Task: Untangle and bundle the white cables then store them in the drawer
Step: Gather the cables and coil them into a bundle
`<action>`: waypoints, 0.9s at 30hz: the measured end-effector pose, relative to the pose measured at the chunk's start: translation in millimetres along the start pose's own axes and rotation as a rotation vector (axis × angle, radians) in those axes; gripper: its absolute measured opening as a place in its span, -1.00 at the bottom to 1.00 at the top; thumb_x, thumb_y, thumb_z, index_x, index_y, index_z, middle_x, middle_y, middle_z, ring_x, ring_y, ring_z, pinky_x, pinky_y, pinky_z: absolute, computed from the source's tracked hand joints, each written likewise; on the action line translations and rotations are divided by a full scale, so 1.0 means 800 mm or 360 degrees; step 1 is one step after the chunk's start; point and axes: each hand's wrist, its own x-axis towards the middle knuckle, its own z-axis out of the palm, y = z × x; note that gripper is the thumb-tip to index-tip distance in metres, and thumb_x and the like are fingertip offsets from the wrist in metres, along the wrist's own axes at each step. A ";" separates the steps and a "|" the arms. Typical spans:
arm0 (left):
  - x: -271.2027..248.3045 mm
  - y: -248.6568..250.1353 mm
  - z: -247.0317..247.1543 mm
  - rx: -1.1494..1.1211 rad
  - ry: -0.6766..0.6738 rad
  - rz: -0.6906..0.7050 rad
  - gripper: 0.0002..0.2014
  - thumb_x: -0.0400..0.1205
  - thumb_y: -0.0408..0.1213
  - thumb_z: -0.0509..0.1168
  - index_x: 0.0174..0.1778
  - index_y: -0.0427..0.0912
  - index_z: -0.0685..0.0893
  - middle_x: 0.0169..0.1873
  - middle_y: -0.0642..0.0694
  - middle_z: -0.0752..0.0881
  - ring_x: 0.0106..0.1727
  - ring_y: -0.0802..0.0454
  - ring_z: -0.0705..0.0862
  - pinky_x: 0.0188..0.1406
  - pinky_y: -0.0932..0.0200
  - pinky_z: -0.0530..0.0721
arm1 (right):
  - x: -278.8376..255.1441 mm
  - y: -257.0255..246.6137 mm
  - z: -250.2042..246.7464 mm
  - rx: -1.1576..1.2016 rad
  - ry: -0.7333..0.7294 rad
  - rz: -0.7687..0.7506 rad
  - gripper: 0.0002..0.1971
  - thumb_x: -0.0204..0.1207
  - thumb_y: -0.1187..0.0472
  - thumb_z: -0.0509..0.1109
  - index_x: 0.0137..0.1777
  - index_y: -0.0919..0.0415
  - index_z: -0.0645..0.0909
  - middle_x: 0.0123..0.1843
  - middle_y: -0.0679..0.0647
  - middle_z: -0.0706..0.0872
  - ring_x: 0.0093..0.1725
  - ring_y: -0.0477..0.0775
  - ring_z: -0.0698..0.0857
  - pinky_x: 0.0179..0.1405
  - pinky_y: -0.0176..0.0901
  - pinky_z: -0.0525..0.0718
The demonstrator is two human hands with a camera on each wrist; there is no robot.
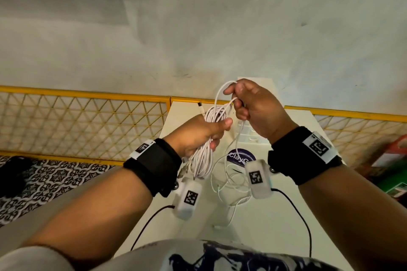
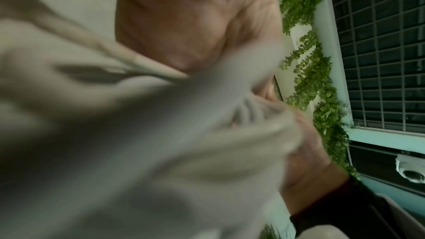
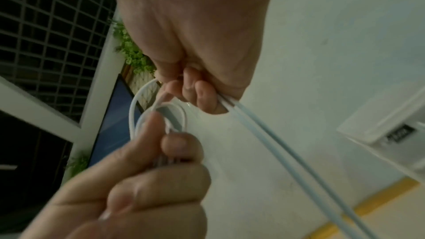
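Hands: our left hand [image 1: 199,134] is gripping the coiled white cable bundle [image 1: 206,149], long axis approx. vertical; our right hand [image 1: 253,108], just above-right, is pinching the loose strand [image 1: 222,92]. Loose cable [image 1: 231,185] is trailing onto the desk [image 1: 275,215] below. Next wrap prob. crosses the bundle.

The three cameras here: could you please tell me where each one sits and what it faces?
Head: worn high, looking down at both forearms, left hand, right hand, cable bundle, white table.
Left wrist: along the palm at the blurred bundle.
Right wrist: along the fist, both hands on the loose cable.
All share the cables.
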 end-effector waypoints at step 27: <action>0.016 0.038 -0.054 -0.0280 0.1537 0.0748 -0.69 0.58 -0.31 0.40 0.09 -0.15 0.39 -0.27 0.01 0.58 -0.41 0.04 0.64 -0.37 0.10 0.65 | -0.090 0.102 0.012 -0.0965 -0.0647 0.0886 -0.78 0.62 0.20 0.13 -0.08 0.03 0.62 -0.28 -0.03 0.51 -0.37 -0.04 0.39 -0.40 -0.20 0.30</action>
